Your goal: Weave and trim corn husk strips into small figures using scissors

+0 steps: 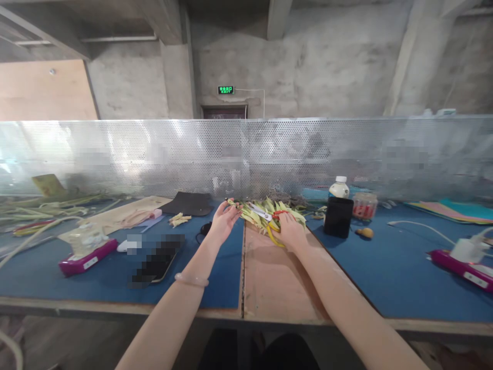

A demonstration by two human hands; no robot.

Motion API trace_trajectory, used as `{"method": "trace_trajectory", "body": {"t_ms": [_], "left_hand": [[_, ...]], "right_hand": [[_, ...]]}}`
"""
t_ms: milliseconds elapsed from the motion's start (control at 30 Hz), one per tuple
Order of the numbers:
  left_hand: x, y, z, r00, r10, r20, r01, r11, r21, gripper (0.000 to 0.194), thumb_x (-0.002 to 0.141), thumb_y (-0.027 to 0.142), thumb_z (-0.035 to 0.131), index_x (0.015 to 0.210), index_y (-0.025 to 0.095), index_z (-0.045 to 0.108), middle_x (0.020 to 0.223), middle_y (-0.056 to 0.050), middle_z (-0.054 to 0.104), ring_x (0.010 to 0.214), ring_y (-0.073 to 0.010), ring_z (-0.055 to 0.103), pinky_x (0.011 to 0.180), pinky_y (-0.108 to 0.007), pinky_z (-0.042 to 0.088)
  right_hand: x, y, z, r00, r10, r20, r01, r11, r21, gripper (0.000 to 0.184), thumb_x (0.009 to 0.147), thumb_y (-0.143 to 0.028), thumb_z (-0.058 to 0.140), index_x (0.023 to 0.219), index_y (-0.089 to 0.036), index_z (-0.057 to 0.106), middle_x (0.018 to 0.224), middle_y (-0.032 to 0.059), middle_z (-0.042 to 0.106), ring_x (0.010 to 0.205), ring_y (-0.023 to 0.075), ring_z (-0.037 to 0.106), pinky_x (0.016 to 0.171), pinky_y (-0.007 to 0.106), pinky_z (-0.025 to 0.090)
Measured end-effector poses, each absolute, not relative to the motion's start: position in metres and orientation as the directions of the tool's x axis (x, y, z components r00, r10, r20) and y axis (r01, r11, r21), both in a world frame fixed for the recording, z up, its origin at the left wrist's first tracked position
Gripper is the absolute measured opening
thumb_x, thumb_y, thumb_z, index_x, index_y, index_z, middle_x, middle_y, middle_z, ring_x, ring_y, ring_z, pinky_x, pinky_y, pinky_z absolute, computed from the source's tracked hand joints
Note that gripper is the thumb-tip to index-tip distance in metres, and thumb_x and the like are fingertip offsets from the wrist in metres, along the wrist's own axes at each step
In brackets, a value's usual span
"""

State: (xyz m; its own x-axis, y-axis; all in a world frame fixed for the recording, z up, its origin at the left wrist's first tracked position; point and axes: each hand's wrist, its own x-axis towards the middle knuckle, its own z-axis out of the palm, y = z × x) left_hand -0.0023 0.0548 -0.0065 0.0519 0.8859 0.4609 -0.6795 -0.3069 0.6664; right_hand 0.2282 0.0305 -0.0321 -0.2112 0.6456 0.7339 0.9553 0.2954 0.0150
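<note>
My right hand is closed around the handles of a pair of scissors. One handle looks red, and a yellow loop hangs below my fingers. The metal blades point left, toward my left hand. At the fingertips of that hand, closed in a pinch, is the end of a thin green plant stem; its exact shape is too small to make out. Beneath and behind the scissors lies a heap of pale green leaves on the bare wooden strip between two blue mats.
Left stand a smartphone, a purple power strip, a black sheet and scattered stalks. Right are a black box-like object, a white-capped bottle, a jar and another power strip. A perforated metal screen closes the back.
</note>
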Motion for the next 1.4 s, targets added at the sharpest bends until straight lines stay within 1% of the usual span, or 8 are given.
{"method": "trace_trajectory", "body": {"t_ms": [200, 333, 533, 633, 967, 1400], "left_hand": [[-0.004, 0.056, -0.008, 0.056, 0.894, 0.445, -0.677, -0.294, 0.675, 0.038, 0.064, 0.015, 0.075, 0.096, 0.021, 0.057, 0.092, -0.002, 0.067, 0.09, -0.019, 0.065, 0.093, -0.042, 0.043], [-0.005, 0.057, -0.008, 0.047, 0.899, 0.435, -0.675, -0.293, 0.677, 0.035, 0.066, 0.017, 0.074, 0.097, 0.022, 0.058, 0.094, -0.002, 0.066, 0.091, -0.0181, 0.064, 0.092, -0.041, 0.044], [-0.006, 0.057, -0.007, 0.031, 0.902, 0.431, -0.678, -0.298, 0.672, 0.033, 0.068, 0.017, 0.072, 0.098, 0.022, 0.059, 0.096, -0.003, 0.065, 0.089, -0.016, 0.063, 0.09, -0.039, 0.046], [-0.005, 0.055, -0.006, 0.03, 0.902, 0.43, -0.68, -0.297, 0.671, 0.033, 0.069, 0.016, 0.071, 0.1, 0.023, 0.06, 0.097, -0.002, 0.065, 0.086, -0.0153, 0.063, 0.089, -0.039, 0.046], [-0.005, 0.054, -0.006, 0.03, 0.899, 0.437, -0.68, -0.302, 0.668, 0.03, 0.07, 0.014, 0.069, 0.098, 0.023, 0.06, 0.098, -0.002, 0.065, 0.088, -0.0151, 0.063, 0.09, -0.039, 0.045], [-0.005, 0.052, -0.006, 0.06, 0.891, 0.45, -0.694, -0.287, 0.66, 0.031, 0.068, 0.013, 0.072, 0.095, 0.021, 0.061, 0.097, -0.003, 0.065, 0.088, -0.016, 0.062, 0.087, -0.038, 0.046]], "right_hand": [[0.223, 0.028, -0.033, -0.228, 0.717, 0.659, 0.952, 0.307, -0.005, 0.039, 0.084, -0.047, 0.048, 0.106, -0.015, 0.053, 0.106, 0.0081, 0.058, 0.094, 0.0184, 0.055, 0.077, 0.036, 0.046], [0.215, 0.025, -0.032, -0.232, 0.736, 0.636, 0.947, 0.32, -0.026, 0.04, 0.086, -0.047, 0.045, 0.11, -0.015, 0.051, 0.108, 0.009, 0.058, 0.092, 0.0181, 0.057, 0.076, 0.034, 0.045], [0.201, 0.018, -0.031, -0.209, 0.722, 0.66, 0.947, 0.318, -0.049, 0.039, 0.082, -0.046, 0.047, 0.109, -0.018, 0.05, 0.109, 0.0111, 0.06, 0.098, 0.0229, 0.056, 0.077, 0.031, 0.042], [0.198, 0.017, -0.032, -0.188, 0.713, 0.675, 0.951, 0.305, -0.056, 0.039, 0.082, -0.045, 0.046, 0.11, -0.018, 0.049, 0.107, 0.0115, 0.061, 0.098, 0.0237, 0.056, 0.077, 0.031, 0.042], [0.198, 0.017, -0.032, -0.173, 0.701, 0.692, 0.957, 0.287, -0.051, 0.039, 0.082, -0.044, 0.048, 0.11, -0.016, 0.047, 0.107, 0.0098, 0.059, 0.097, 0.0202, 0.055, 0.077, 0.031, 0.042], [0.197, 0.016, -0.032, -0.188, 0.703, 0.686, 0.959, 0.283, -0.027, 0.038, 0.082, -0.043, 0.049, 0.109, -0.016, 0.05, 0.109, 0.0093, 0.059, 0.1, 0.0204, 0.054, 0.082, 0.032, 0.041]]}}
